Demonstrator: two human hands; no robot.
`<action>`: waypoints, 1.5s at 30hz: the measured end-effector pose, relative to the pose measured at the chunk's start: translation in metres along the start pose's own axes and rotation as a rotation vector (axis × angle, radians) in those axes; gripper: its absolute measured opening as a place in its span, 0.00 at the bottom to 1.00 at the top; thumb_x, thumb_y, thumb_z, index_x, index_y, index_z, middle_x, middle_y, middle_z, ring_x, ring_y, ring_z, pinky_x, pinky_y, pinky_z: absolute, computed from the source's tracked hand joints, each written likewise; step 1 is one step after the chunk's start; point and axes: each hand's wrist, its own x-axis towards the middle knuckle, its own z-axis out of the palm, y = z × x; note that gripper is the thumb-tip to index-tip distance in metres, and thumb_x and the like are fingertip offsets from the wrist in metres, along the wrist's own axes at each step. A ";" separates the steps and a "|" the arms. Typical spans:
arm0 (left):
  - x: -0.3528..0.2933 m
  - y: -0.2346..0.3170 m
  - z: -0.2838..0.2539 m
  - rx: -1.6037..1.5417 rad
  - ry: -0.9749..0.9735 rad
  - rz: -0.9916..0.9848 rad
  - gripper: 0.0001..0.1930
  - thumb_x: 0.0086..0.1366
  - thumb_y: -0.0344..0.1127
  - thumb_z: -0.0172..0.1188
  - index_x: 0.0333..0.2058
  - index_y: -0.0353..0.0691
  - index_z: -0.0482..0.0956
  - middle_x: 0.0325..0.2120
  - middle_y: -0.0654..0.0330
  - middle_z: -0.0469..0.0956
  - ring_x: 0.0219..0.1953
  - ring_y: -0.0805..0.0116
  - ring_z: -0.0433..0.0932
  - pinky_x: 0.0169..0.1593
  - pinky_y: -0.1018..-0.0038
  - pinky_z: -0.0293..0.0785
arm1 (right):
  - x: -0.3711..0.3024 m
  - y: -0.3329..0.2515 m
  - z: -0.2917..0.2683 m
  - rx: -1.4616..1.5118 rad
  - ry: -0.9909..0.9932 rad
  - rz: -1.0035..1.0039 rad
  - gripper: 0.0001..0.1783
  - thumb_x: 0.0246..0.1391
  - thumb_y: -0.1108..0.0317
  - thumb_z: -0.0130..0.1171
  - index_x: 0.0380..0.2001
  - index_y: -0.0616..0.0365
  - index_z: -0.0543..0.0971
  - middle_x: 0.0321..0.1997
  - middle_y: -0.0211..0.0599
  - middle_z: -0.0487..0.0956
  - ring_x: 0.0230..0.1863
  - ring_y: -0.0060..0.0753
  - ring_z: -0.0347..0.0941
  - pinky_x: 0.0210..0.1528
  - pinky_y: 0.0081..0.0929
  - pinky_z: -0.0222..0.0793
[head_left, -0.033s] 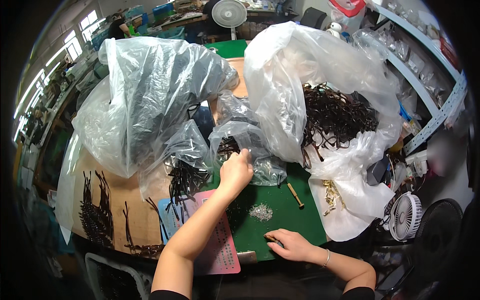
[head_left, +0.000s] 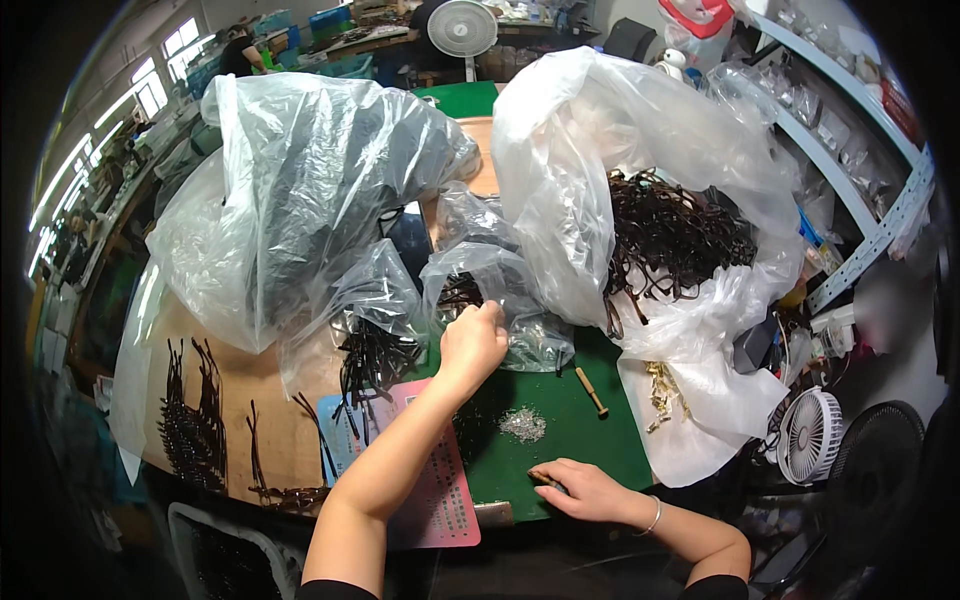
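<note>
Your work mat (head_left: 600,455) is matt green. The small bag (head_left: 500,262) before you is clear, glossy plastic — thin and crinkled; the large milky bag (head_left: 555,200) at your right is plastic, softer in sheen. The dark brown strips (head_left: 685,235) inside it look smooth, glossy. Your tabletop (head_left: 283,440) appears wooden, satin-smooth. The loose bits (head_left: 523,425) glitter — material indistinct.

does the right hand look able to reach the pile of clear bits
Probably yes: mostly bare green mat lies between the right hand and the pile of clear bits, though the hand seems to hold a brown object.
</note>
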 end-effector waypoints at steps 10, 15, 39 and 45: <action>-0.092 0.020 -0.086 -0.722 -0.085 0.220 0.16 0.55 0.23 0.58 0.45 0.35 0.76 0.35 0.62 0.73 0.27 0.81 0.67 0.32 0.85 0.65 | -0.039 0.057 -0.082 -0.677 0.572 0.422 0.12 0.48 0.66 0.54 0.35 0.62 0.72 0.32 0.51 0.74 0.35 0.54 0.71 0.36 0.44 0.67; -0.147 -0.002 -0.086 -0.626 0.083 0.251 0.11 0.53 0.23 0.59 0.38 0.35 0.79 0.28 0.62 0.71 0.25 0.77 0.65 0.30 0.83 0.61 | -0.050 0.063 -0.076 -0.455 0.651 0.401 0.11 0.47 0.66 0.56 0.31 0.62 0.72 0.30 0.51 0.75 0.33 0.54 0.72 0.36 0.42 0.68; -0.205 0.008 -0.039 -1.199 -0.373 -0.283 0.08 0.66 0.31 0.49 0.41 0.34 0.72 0.28 0.61 0.78 0.30 0.78 0.76 0.28 0.84 0.70 | -0.020 0.079 -0.119 -0.551 0.399 0.556 0.16 0.48 0.60 0.57 0.25 0.65 0.74 0.23 0.51 0.75 0.29 0.53 0.72 0.32 0.44 0.66; -0.216 -0.002 -0.033 -1.307 -0.486 -0.208 0.11 0.68 0.36 0.48 0.43 0.36 0.70 0.27 0.66 0.73 0.30 0.81 0.71 0.32 0.82 0.69 | -0.029 0.085 -0.120 -0.324 0.488 0.566 0.13 0.42 0.66 0.53 0.21 0.68 0.74 0.20 0.53 0.75 0.24 0.53 0.74 0.29 0.41 0.69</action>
